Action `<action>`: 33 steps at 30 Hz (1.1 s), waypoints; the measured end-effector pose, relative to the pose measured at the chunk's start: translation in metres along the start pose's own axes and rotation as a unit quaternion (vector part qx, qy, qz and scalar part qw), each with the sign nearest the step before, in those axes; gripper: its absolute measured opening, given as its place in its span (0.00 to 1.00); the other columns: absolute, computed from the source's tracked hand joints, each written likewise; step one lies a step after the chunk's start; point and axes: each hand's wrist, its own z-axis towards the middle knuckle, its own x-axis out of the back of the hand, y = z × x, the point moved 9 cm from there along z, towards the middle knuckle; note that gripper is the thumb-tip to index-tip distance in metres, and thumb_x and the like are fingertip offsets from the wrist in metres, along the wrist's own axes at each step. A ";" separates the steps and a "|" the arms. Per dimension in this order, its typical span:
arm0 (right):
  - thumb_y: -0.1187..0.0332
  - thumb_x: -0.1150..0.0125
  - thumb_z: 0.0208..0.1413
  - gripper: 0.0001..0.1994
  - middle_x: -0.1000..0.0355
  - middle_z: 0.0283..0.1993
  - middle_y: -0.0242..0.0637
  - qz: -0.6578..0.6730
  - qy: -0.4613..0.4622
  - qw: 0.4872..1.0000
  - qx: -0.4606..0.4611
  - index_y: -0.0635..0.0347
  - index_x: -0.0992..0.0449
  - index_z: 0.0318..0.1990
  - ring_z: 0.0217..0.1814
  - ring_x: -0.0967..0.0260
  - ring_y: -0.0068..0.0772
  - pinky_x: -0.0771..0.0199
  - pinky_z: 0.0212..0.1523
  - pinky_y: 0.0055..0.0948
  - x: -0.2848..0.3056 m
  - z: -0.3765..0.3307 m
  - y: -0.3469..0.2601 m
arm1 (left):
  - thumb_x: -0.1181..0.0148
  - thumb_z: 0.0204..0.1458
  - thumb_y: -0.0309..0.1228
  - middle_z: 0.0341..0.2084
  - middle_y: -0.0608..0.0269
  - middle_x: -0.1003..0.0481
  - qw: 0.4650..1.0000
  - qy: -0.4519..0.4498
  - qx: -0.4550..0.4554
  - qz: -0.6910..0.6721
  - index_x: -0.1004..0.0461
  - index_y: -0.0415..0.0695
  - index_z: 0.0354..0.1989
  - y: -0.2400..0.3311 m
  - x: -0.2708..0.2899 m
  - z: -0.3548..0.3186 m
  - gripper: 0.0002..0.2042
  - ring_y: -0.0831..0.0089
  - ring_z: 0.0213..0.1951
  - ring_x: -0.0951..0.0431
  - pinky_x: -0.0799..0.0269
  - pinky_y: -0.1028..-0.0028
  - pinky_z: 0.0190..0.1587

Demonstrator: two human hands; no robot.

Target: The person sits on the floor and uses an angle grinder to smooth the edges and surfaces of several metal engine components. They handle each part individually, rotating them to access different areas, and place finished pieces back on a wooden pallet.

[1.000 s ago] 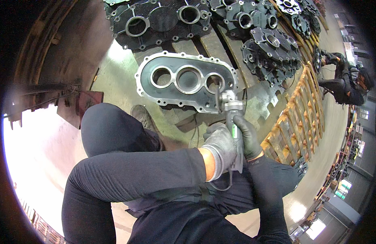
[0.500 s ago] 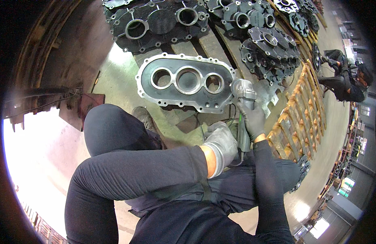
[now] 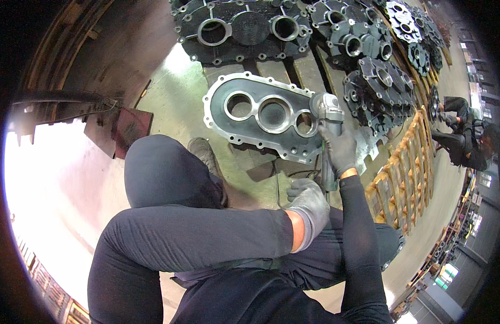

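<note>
A long, rounded metal cover casting (image 3: 249, 127) lies ahead of me, with a dark face, a bright bolt-hole rim and three large round openings in a row. At its right end is an angle grinder (image 3: 330, 106), whose head overlaps the rim; whether its disc touches the metal is hidden. My right hand (image 3: 341, 149), in a dark grey glove, wraps round the grinder's body just behind the head. My left hand (image 3: 309, 201), in a lighter grey glove, is curled closed beside the grinder's rear end. I cannot see what is inside its fingers.
Dark castings (image 3: 244, 35) of similar shape stand on wooden slats beyond the cover, with another stack (image 3: 380, 89) to the right. A wooden pallet (image 3: 404, 173) leans at the right. A dark cable (image 3: 278, 186) hangs near my left hand. Another person (image 3: 459, 132) sits far right.
The whole view has shifted, so the casting sits farther right and looks more tilted. The grinder stays at its right end in my right hand. My left hand remains curled close by.
</note>
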 end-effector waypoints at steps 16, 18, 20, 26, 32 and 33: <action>0.47 0.24 0.55 0.32 0.16 0.52 0.57 -0.071 -0.060 0.993 0.078 0.64 0.19 0.57 0.55 0.17 0.61 0.21 0.59 0.49 -0.072 0.016 -0.076 | 0.37 0.57 0.33 0.29 0.56 0.14 0.999 -0.041 0.006 0.018 0.11 0.42 0.41 -0.001 -0.003 0.007 0.11 0.58 0.28 0.15 0.20 0.50 0.33; 0.47 0.23 0.55 0.32 0.15 0.51 0.55 -0.080 -0.064 0.990 0.100 0.63 0.19 0.57 0.54 0.17 0.60 0.20 0.59 0.49 -0.087 0.019 -0.092 | 0.36 0.56 0.32 0.28 0.57 0.15 1.000 -0.026 0.004 0.002 0.11 0.43 0.41 0.003 -0.001 0.000 0.11 0.59 0.28 0.15 0.20 0.51 0.32; 0.47 0.23 0.54 0.32 0.15 0.50 0.54 -0.085 -0.076 0.988 0.099 0.62 0.19 0.58 0.53 0.16 0.59 0.20 0.58 0.48 -0.095 0.017 -0.105 | 0.35 0.56 0.30 0.28 0.58 0.15 0.998 -0.042 0.028 0.045 0.11 0.43 0.40 -0.009 0.008 -0.013 0.09 0.59 0.29 0.14 0.20 0.52 0.32; 0.46 0.24 0.54 0.32 0.15 0.50 0.54 -0.086 -0.106 0.986 0.098 0.61 0.19 0.58 0.52 0.16 0.59 0.19 0.56 0.49 -0.120 0.015 -0.131 | 0.35 0.56 0.29 0.29 0.62 0.15 0.994 -0.058 0.059 0.075 0.11 0.46 0.41 -0.007 -0.007 -0.010 0.09 0.61 0.29 0.14 0.20 0.53 0.32; 0.45 0.25 0.55 0.33 0.15 0.51 0.56 -0.114 -0.122 0.980 0.109 0.62 0.20 0.59 0.52 0.16 0.60 0.19 0.56 0.51 -0.143 0.012 -0.159 | 0.38 0.59 0.31 0.27 0.68 0.17 0.971 -0.168 0.035 0.165 0.14 0.50 0.38 -0.008 -0.032 -0.011 0.06 0.66 0.27 0.17 0.21 0.58 0.34; 0.45 0.25 0.55 0.33 0.15 0.51 0.56 -0.119 -0.121 0.979 0.113 0.62 0.20 0.59 0.52 0.16 0.60 0.19 0.56 0.51 -0.146 0.014 -0.160 | 0.39 0.59 0.32 0.27 0.69 0.18 0.968 -0.168 0.037 0.180 0.15 0.50 0.38 -0.008 -0.030 -0.014 0.06 0.67 0.27 0.17 0.21 0.58 0.34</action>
